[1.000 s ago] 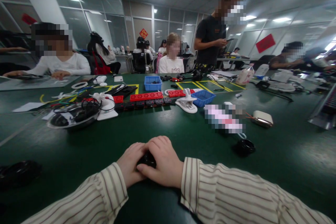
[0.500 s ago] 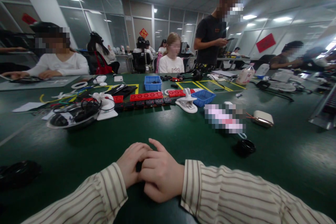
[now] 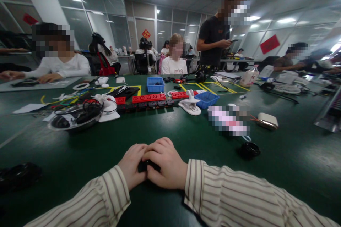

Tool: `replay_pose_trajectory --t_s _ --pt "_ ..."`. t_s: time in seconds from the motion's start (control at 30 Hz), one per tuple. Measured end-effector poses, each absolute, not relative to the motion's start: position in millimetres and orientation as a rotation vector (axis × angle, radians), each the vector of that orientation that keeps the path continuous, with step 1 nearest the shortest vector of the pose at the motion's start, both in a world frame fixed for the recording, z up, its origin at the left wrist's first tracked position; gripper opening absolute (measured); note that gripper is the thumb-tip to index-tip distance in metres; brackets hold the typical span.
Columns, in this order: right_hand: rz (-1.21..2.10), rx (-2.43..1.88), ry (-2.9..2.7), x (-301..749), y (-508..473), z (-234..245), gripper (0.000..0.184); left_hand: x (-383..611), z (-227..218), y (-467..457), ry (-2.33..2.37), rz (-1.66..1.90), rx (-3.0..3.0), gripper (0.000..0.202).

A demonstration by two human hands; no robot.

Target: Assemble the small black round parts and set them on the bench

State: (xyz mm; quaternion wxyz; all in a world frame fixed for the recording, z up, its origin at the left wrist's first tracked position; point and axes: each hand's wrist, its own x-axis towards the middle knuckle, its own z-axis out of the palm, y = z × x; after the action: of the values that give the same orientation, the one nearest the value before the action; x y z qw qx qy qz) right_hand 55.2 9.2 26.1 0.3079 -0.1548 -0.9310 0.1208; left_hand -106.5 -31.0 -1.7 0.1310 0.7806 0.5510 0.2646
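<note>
Just above the green tabletop, my left hand [image 3: 131, 165] and my right hand [image 3: 167, 163] meet in front of me. Both are closed round a small black object [image 3: 149, 165]. Only a dark strip of it shows between thumbs and fingers, so its kind cannot be made out. The right fingers lie bent over its top, close against the left fingertips. To the right, apart from my hands, sits a black round part [image 3: 249, 149]. Another black rounded piece [image 3: 20, 175], partly in shadow, lies at the far left.
Across the green table [image 3: 186, 131] stand a metal bowl [image 3: 76, 126] of black parts, a white clip base [image 3: 190, 104], red socket strips [image 3: 149, 98], blue bins [image 3: 155, 87] [image 3: 206, 100] and a beige case [image 3: 268, 120]. Several people sit or stand beyond.
My right hand has turned and drawn its fingers in over the black object; its raised finger is now bent. More of the black object shows. The left hand stays nearly in place.
</note>
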Motion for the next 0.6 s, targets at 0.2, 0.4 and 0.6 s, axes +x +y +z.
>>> replay_pose_trajectory --t_s 0.2,0.4,0.6 --pt "0.326 -0.202 -2.460 57.9 9.8 26.2 0.007 -106.2 -1.3 -30.8 1.595 0.724 2.282 0.036" --pt "0.338 -0.117 -2.456 58.8 12.9 26.8 0.007 -104.9 0.8 -30.7 1.599 0.698 2.303 0.034" --pt "0.361 -0.106 -2.465 58.3 13.4 27.6 0.009 -105.4 -3.4 -30.7 1.615 0.714 2.314 0.032"
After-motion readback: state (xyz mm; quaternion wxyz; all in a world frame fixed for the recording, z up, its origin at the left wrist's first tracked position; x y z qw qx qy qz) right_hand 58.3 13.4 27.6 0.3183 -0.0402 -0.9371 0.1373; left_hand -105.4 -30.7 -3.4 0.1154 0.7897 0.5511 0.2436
